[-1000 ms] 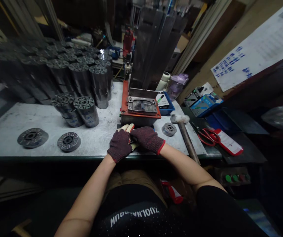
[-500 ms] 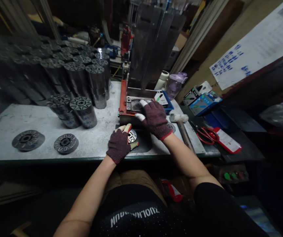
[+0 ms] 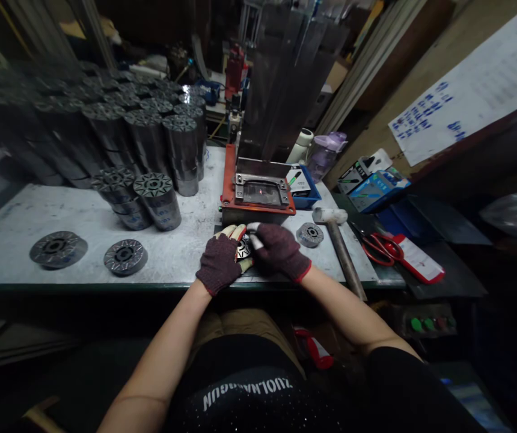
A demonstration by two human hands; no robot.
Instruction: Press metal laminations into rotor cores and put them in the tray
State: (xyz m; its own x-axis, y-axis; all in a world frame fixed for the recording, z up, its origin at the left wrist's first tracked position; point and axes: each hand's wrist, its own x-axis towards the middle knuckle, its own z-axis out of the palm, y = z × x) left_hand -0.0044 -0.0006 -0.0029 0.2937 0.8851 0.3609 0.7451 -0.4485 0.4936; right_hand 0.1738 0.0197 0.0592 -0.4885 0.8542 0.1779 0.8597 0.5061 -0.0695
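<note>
My left hand [image 3: 219, 262], in a dark knitted glove with pale fingertips, is closed round a round metal laminated core [image 3: 243, 248] with a star-like slot pattern, at the table's front edge. Close by on its right, my right hand [image 3: 276, 249], gloved the same way, has its fingers bent together over the core's right side. Whatever they pinch, if anything, is hidden. Behind both hands stands an orange-framed device [image 3: 258, 207] with a metal plate on top. To the right of my right hand lies a smaller slotted metal disc [image 3: 310, 234].
Tall stacks of slotted cores [image 3: 180, 156] fill the left rear. Two short stacks [image 3: 157, 201] and two flat discs [image 3: 125, 257] stand left of my hands. On the right are a hammer [image 3: 342, 246], red-handled scissors [image 3: 378, 249], a blue tray [image 3: 308, 198] and a purple bottle [image 3: 328, 153].
My right hand has come down from the top of the orange-framed device towards me, beside the core. My left hand keeps its hold on the core.
</note>
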